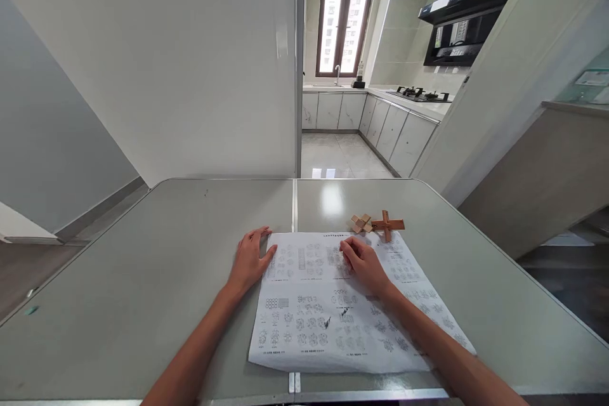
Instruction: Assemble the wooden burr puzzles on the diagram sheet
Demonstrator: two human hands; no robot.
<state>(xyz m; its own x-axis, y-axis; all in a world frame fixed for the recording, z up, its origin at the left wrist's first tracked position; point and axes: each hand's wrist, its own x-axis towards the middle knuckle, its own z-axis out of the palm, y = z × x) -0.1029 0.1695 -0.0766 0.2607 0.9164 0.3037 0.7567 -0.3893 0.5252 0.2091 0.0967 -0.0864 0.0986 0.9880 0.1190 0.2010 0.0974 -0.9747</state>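
Head view: grey table (pixel 143 304), kitchen (pixel 352 111) behind.
Printed sheet (pixel 309 292): text I can't read.
Hands: apart; left hand (pixel 250 258) spread, right hand (pixel 365 264) curled, hold unclear.

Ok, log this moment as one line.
left hand: at left edge of printed sheet | right hand: curled over sheet, grip unclear | wooden cross, lighter wooden piece: sheet's far edge

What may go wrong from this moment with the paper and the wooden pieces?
The right hand is close to the lighter wooden piece and might knock it. The printed sheet runs beneath the right forearm, so arm movement may crease or drag it.
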